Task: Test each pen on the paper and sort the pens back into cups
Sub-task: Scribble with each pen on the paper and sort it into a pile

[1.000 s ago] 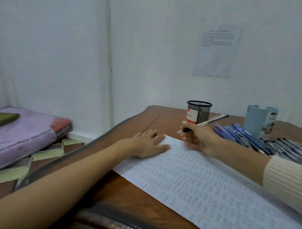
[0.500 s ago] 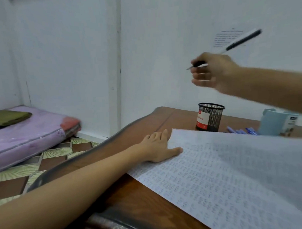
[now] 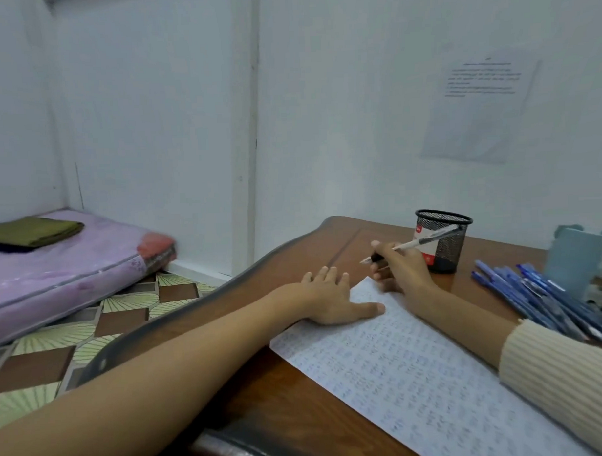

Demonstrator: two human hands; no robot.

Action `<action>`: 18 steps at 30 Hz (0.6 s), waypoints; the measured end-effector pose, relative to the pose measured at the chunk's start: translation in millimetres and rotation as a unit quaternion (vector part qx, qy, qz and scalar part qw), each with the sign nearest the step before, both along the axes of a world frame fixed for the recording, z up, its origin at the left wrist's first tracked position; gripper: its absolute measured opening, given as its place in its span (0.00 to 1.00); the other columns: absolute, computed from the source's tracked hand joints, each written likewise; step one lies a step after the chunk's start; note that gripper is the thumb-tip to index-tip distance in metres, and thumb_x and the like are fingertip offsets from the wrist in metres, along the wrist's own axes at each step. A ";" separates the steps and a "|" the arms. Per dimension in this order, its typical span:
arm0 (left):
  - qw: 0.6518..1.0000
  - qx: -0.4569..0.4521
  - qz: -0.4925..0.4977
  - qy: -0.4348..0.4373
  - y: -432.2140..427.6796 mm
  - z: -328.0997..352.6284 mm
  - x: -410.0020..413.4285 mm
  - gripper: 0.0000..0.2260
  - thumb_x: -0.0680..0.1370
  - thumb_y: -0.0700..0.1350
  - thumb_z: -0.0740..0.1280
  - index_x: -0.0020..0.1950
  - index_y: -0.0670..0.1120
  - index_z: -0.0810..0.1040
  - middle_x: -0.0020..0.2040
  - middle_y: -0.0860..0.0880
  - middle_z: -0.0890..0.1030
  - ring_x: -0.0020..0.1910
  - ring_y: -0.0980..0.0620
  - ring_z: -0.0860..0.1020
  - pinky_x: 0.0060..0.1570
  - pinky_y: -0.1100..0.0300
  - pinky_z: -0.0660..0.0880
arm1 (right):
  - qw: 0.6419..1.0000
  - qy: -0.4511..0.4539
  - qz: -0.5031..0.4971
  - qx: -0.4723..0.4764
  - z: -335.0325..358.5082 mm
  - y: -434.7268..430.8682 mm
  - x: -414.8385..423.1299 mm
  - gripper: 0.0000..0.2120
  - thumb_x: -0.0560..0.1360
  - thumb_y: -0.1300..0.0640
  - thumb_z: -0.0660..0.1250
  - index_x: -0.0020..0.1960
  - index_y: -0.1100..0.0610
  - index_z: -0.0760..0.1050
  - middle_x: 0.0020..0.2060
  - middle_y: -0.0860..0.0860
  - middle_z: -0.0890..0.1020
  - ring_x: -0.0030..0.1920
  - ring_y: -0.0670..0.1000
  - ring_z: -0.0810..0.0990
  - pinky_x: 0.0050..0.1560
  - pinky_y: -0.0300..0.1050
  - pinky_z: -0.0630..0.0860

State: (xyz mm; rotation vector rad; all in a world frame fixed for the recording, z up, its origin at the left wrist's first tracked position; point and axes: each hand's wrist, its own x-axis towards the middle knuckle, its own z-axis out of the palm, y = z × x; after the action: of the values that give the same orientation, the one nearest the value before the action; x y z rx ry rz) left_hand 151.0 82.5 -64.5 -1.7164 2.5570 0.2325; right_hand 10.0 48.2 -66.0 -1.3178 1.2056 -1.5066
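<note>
Right grip (image 3: 401,272) pinches pen (image 3: 426,239), tip off paper (image 3: 417,377): bring it down, scribble lightly while flat, released left grip (image 3: 333,299) pins the sheet.

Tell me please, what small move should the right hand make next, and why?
Probably lower the pen tip onto the far corner of the paper and draw a short line. The right hand grips the pen with its tip above the paper, not touching it, and the left hand lies flat on the paper's edge.
</note>
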 end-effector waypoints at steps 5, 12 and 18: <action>0.998 0.049 -0.019 -0.025 -1.6 12.9 9.7 0.40 0.74 0.70 0.49 0.77 0.48 0.40 0.77 0.48 0.40 0.75 0.48 0.38 0.72 0.46 0.40 | 0.979 0.197 -0.001 -0.049 -4.9 0.6 0.2 0.18 0.74 0.53 0.69 0.29 0.58 0.68 0.18 0.49 0.72 0.17 0.44 0.68 0.19 0.35 0.64; 0.998 0.047 -0.026 -0.038 -0.2 12.9 8.6 0.40 0.75 0.69 0.48 0.77 0.48 0.39 0.77 0.48 0.40 0.76 0.48 0.38 0.73 0.46 0.40 | 0.967 0.244 0.014 -0.076 -6.7 -0.5 -0.8 0.18 0.75 0.54 0.67 0.30 0.56 0.66 0.19 0.48 0.72 0.20 0.44 0.69 0.22 0.34 0.65; 0.998 0.041 -0.027 -0.043 1.8 12.5 9.0 0.40 0.75 0.69 0.48 0.77 0.47 0.39 0.77 0.47 0.40 0.76 0.48 0.38 0.73 0.46 0.41 | 0.953 0.288 -0.035 -0.090 -7.6 -5.6 1.2 0.19 0.74 0.62 0.65 0.27 0.56 0.62 0.19 0.47 0.69 0.19 0.41 0.66 0.28 0.40 0.65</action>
State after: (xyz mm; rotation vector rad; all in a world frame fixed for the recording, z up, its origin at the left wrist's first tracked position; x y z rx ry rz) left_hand 160.0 84.4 -52.0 -1.5910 2.4916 0.2521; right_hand 11.2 42.7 -73.6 -1.9447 1.5061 -1.3436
